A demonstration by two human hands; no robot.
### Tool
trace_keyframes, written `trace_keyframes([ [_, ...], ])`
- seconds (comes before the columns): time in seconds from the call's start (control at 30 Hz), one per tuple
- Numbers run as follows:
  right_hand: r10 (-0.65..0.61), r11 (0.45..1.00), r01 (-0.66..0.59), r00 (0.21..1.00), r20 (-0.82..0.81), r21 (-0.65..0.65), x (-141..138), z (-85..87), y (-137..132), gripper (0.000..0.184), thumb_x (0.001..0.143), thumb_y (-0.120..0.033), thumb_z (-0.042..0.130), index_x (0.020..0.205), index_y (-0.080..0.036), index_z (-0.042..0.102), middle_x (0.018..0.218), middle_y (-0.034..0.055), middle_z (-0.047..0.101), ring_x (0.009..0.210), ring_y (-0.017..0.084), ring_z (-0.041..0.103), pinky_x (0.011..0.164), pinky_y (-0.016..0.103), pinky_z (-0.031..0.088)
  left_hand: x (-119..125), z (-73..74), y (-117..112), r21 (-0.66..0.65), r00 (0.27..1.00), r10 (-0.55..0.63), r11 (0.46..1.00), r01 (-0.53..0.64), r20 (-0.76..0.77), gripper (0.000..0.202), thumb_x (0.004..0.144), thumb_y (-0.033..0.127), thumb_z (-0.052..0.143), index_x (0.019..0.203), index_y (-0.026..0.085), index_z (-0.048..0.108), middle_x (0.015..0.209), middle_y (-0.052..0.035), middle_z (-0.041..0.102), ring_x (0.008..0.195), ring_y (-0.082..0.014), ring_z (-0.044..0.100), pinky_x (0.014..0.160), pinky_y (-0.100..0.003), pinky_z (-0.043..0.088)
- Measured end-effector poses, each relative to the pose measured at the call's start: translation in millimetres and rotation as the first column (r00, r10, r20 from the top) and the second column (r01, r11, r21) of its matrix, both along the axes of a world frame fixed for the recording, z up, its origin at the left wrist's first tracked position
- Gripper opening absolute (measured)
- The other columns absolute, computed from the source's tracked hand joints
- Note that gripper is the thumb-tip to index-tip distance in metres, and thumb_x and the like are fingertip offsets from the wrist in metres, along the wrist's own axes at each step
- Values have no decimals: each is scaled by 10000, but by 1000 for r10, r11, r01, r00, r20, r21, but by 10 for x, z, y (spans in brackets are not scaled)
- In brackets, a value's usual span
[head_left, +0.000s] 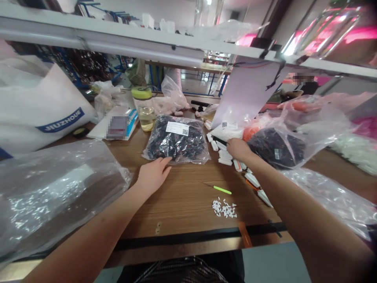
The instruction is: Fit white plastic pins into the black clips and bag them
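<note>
On the wooden desk (182, 204): a person's two bare hands work among plastic bags and small white parts.

Left hand (153, 177): its fingers lie extended and unclenched, touching the lower edge of a sealed clear bag of dark items (176, 141), which carries a white label with a QR code.

Right hand (239, 150): it sits just beside a clear bag of dark items (275, 148), its fingers lightly curled; whether they pinch the plastic is hard to tell.

Bags: the sealed one lies flat mid-desk, between the hands; the other lies to the right, its clear plastic billowing upward.

Near the right hand: a scattered line of white parts (225, 157) runs along the desk, some with orange markings.

Front of the desk: a small heap of white pieces (224, 208) lies just below a green-handled pick (222, 190).

Far side: a glass jar with a yellow lid (144, 110) holds pale liquid, beside a box with a blurred label (118, 125).

Left side: a white tote bag (41, 106) with blue lettering and a large clear plastic bag (55, 196).

Overhead: a white shelf (100, 39) crosses the view; a co-worker (306, 88) sits beyond it.
</note>
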State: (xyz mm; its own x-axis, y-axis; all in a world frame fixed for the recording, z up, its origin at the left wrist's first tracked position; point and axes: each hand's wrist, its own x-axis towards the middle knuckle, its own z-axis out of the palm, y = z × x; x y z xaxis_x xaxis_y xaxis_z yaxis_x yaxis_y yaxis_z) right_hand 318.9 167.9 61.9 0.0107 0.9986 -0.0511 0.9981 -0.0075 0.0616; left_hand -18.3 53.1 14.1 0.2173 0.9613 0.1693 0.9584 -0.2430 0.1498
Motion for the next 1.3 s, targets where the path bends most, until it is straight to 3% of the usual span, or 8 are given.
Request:
trace_keyframes([
  [0.17,6,997,5,992,-130,81,79,141,-107,358,981,-243,391,1130,-68,666,990,179,727,985,260,675,832,326,471,16,-60,57,43,999,45,998,-44,-26,281,993,320,462,1147,278,693,966,-57,743,786,-222,689,604,-275,405],
  [0.33,126,991,-109,945,-301,75,-98,130,-331,438,984,-412,375,1239,-175,641,816,46,742,764,189,688,651,249,460,7,-65,53,11,998,56,998,-56,-12,273,996,346,459,1028,282,723,854,-37,743,720,-213,675,607,-281,395],
  [0.5,249,964,-265,889,-384,13,-504,37,-536,334,981,-386,408,1075,-208,675,837,21,753,718,169,682,651,243,468,-21,-58,65,-5,1000,5,1000,-5,11,297,1012,342,432,1006,271,721,904,-29,726,795,-202,674,626,-269,401],
  [0.67,325,939,-344,889,-322,-2,-797,64,-656,275,952,-278,474,1146,-194,650,979,78,757,860,223,686,770,291,457,-43,-54,86,-23,999,-41,999,41,24,291,1010,324,444,959,246,720,859,-24,700,782,-199,664,620,-266,392],
  [0.8,392,919,-392,897,-202,45,-992,91,-759,337,990,-350,432,1254,-249,615,1089,63,745,918,234,690,768,305,454,-45,-53,81,-22,998,-43,999,44,40,294,1013,326,444,947,238,716,864,-22,698,795,-205,666,616,-274,386],
  [0.93,495,866,-497,868,44,53,-1237,52,-855,339,1017,-353,362,1168,-248,647,1005,70,740,819,227,689,634,293,416,-35,-66,71,-20,998,-27,999,28,56,314,1020,333,432,921,229,711,879,-27,707,800,-202,665,627,-276,389],
  [1.1,576,816,-578,813,87,0,-1459,-6,-896,316,1005,-250,351,1092,-189,649,913,106,714,757,211,679,578,284,386,-20,-83,66,-18,997,-1,1000,2,73,257,996,306,473,904,229,701,920,-23,723,832,-206,668,639,-278,388],
  [1.3,597,801,-597,791,135,-43,-1570,24,-925,261,950,-142,404,1060,-147,641,945,133,702,791,220,688,613,290,440,-10,-86,70,-24,996,15,1000,-13,84,221,985,292,497,914,239,699,929,-9,735,843,-198,673,649,-276,378],
])
